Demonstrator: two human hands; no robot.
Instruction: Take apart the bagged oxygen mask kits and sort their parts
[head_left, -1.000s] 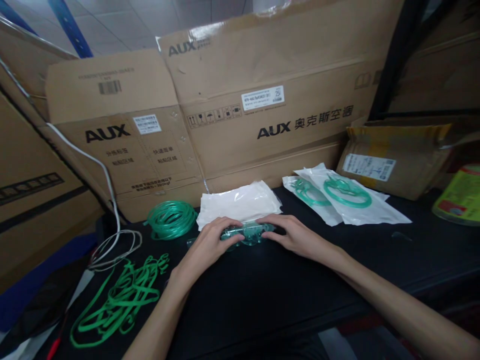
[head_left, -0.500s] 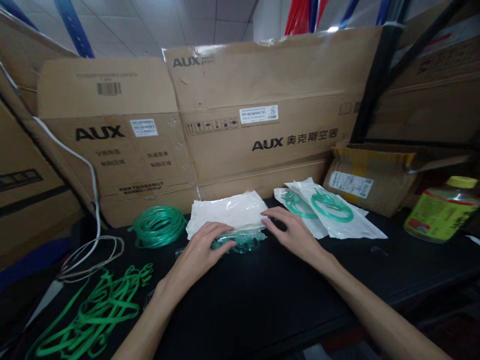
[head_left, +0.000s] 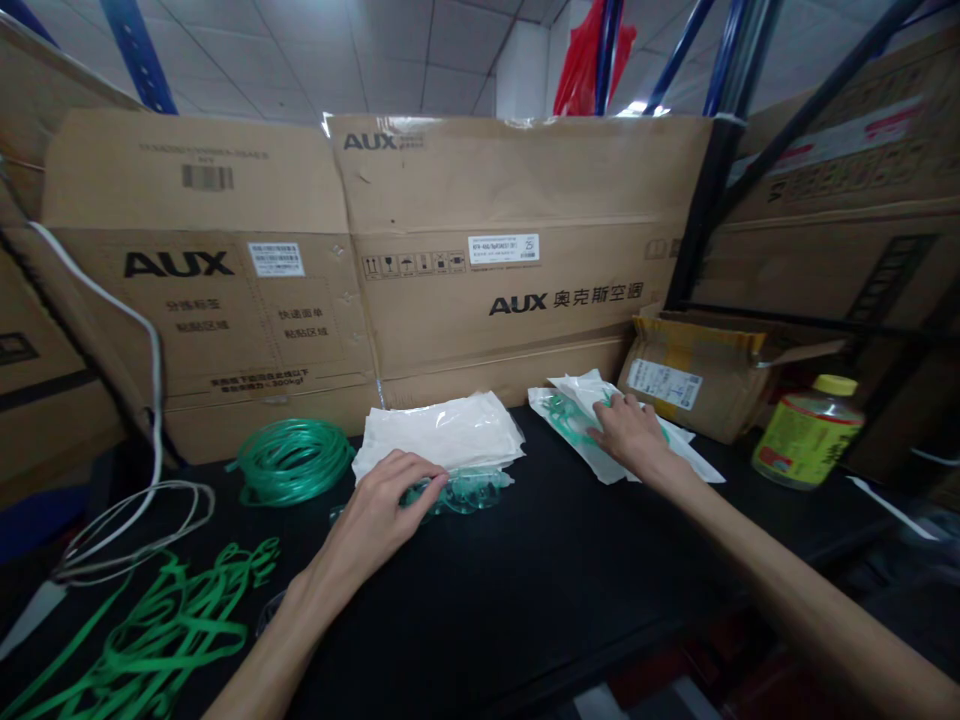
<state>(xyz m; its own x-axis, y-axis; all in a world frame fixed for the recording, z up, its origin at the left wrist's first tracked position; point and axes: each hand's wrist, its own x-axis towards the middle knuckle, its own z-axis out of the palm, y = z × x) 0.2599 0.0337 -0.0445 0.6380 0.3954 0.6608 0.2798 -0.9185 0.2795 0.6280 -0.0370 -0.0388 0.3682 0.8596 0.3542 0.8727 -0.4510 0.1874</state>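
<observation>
My left hand (head_left: 390,500) lies beside a stack of white pouches (head_left: 442,430), its thumb and fingers apart. Clear green-tinted plastic pieces (head_left: 465,492) rest along the stack's front edge, close to that thumb and partly hidden by the hand. To the right, my right hand (head_left: 631,430) reaches over clear-fronted pouches (head_left: 570,420) that hold green tubing. Its fingers are spread over the upper pouch and seem to touch it; they cover part of the tubing.
A coil of green tubing (head_left: 296,462) and a tangle of green straps (head_left: 172,630) lie at the left, near a white cable (head_left: 157,400). A small carton (head_left: 690,380) and a yellow-labelled bottle (head_left: 808,435) stand at the right. Large cardboard panels (head_left: 517,200) back the black table (head_left: 480,610).
My right hand has moved right, from the white stack to the pouches with tubing. My left hand stays by the stack. The view has shifted slightly to the right.
</observation>
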